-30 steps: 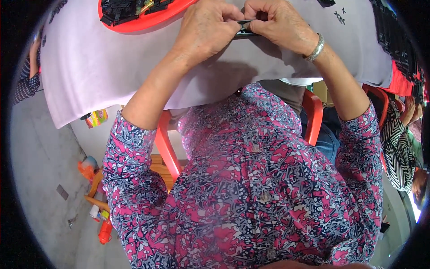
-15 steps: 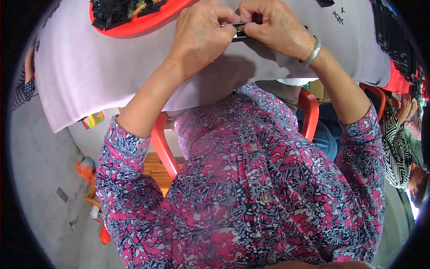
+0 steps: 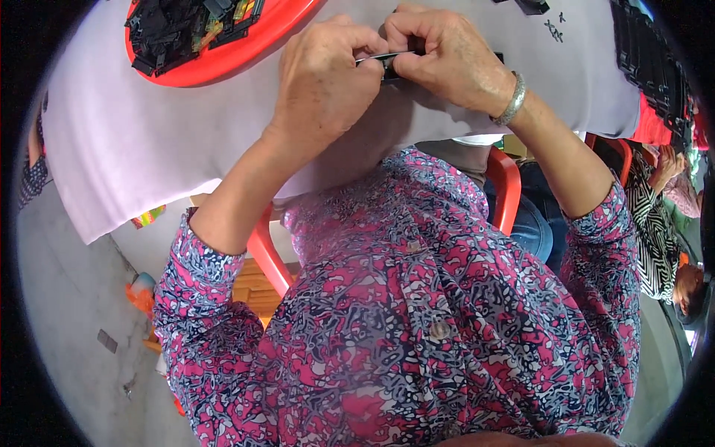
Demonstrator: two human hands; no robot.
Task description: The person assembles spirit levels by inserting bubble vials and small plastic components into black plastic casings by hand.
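Observation:
Over the table edge, both my hands meet on a small black plastic part. My left hand pinches its left end between thumb and fingers. On the other end, my right hand grips with curled fingers and thumb, a silvery bracelet around its wrist. A thin pale edge shows along the part between the fingertips; most of it is hidden by my fingers. To the left of my left hand lies a red tray heaped with black plastic pieces and a few yellowish ones.
A pale lilac cloth covers the table. Tiny dark cross-shaped pieces lie at the far right, near a black part. Rows of black parts line the right edge. Another person in a zigzag-patterned garment sits at the right.
The view has shifted slightly, so the tray shows lower and more fully. Both hands keep their hold on the black part, with only small finger movement.

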